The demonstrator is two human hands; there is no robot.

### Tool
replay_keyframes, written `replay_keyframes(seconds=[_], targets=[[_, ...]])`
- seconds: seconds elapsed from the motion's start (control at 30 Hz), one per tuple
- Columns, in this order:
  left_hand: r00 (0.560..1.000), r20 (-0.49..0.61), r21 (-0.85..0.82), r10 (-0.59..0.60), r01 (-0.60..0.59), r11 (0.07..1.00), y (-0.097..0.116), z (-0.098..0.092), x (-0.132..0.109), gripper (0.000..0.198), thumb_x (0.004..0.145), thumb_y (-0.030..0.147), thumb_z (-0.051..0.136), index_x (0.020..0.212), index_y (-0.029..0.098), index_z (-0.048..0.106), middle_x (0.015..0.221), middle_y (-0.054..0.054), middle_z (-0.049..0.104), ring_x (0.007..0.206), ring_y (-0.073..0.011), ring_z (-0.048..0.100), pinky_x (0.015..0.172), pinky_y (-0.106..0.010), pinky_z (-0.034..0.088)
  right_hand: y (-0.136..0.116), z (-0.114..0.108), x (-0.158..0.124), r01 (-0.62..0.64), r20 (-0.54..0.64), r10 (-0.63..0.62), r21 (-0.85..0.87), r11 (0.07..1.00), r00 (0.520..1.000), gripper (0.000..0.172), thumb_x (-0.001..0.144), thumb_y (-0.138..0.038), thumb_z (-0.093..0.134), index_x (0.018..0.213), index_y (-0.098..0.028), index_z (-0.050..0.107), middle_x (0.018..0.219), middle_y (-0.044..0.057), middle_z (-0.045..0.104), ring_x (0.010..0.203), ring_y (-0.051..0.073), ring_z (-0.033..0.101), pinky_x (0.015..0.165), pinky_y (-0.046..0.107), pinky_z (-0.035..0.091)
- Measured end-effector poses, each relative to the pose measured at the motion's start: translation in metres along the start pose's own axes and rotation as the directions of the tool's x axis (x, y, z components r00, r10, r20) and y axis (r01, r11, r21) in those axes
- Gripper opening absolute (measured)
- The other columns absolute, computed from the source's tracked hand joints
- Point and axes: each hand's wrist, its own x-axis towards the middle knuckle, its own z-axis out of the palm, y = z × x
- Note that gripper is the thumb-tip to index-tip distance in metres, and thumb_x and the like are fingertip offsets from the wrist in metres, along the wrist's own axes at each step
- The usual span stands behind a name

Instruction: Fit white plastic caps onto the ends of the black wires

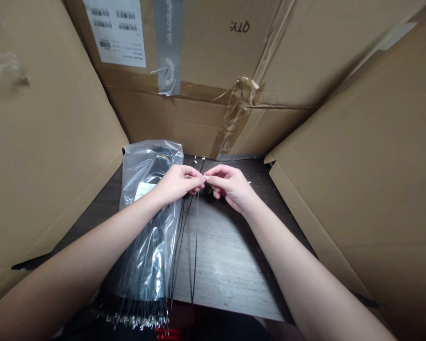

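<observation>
My left hand [184,181] is closed in a pinch at the end of a thin black cable [196,237], which hangs down from its fingers past the table's front edge. Thumb and fingertip of my right hand [227,184] pinch a small white connector [205,176] right against the left fingertips. Its exact shape is mostly hidden. Several more black cables [179,241] with little white ends [195,160] lie on the table beside them. Under my left forearm rests a clear plastic bag [152,265] full of black cables, whose metallic-looking ends [138,319] spill from its open near side.
Dark wood-grain table [227,265] lies beneath the hands. A taped cardboard box [199,113] with a barcode label [117,33] closes off the back. Cardboard panels rise at the left [49,142] and right [369,166]. A small white piece [249,182] shows behind my right hand.
</observation>
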Motion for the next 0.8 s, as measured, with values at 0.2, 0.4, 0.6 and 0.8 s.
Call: replay_keyframes(seconds=[0.2, 0.4, 0.6, 0.8], targets=[[1.000, 0.010, -0.021, -0.008, 0.009, 1.000, -0.0025, -0.0005, 0.0015, 0.005, 0.075, 0.004, 0.073, 0.078, 0.008, 0.072, 0.065, -0.003, 0.070, 0.058, -0.0087, 0.060, 0.061, -0.022, 0.049, 0.0012, 0.0003, 0.0001, -0.033, -0.024, 0.034, 0.018, 0.999, 0.999, 0.035, 0.052, -0.035, 0.096, 0.072, -0.017, 0.073, 0.055, -0.003, 0.060, 0.043, 0.006, 0.041, 0.036, 0.020, 0.036], [1.000, -0.013, -0.026, -0.014, 0.014, 1.000, -0.0024, 0.0001, 0.0017, 0.005, 0.078, 0.005, 0.072, 0.077, 0.009, 0.069, 0.065, -0.003, 0.069, 0.058, -0.0089, 0.061, 0.065, -0.024, 0.052, -0.0006, -0.0002, -0.0002, -0.073, -0.025, 0.073, 0.021, 0.997, 0.997, 0.034, 0.054, -0.035, 0.094, 0.077, -0.015, 0.078, 0.054, -0.002, 0.059, 0.046, 0.007, 0.041, 0.038, 0.021, 0.035], [1.000, -0.016, -0.032, -0.009, 0.008, 0.999, -0.0006, 0.0003, 0.0016, 0.007, 0.079, 0.004, 0.069, 0.074, 0.009, 0.068, 0.066, -0.004, 0.070, 0.058, -0.0081, 0.060, 0.063, -0.022, 0.050, -0.0026, 0.0018, -0.0001, -0.102, -0.026, 0.104, 0.045, 0.994, 0.994, 0.037, 0.050, -0.036, 0.096, 0.075, -0.016, 0.077, 0.054, -0.002, 0.059, 0.047, 0.007, 0.041, 0.037, 0.021, 0.034], [1.000, -0.008, -0.025, -0.007, 0.007, 1.000, 0.0008, 0.0003, 0.0003, 0.010, 0.078, 0.003, 0.068, 0.071, 0.009, 0.068, 0.068, -0.004, 0.071, 0.058, -0.0076, 0.060, 0.062, -0.020, 0.049, -0.0016, 0.0014, 0.0003, -0.108, -0.025, 0.109, 0.048, 0.993, 0.994, 0.037, 0.051, -0.036, 0.096, 0.075, -0.016, 0.077, 0.056, -0.002, 0.060, 0.048, 0.007, 0.042, 0.038, 0.021, 0.036]])
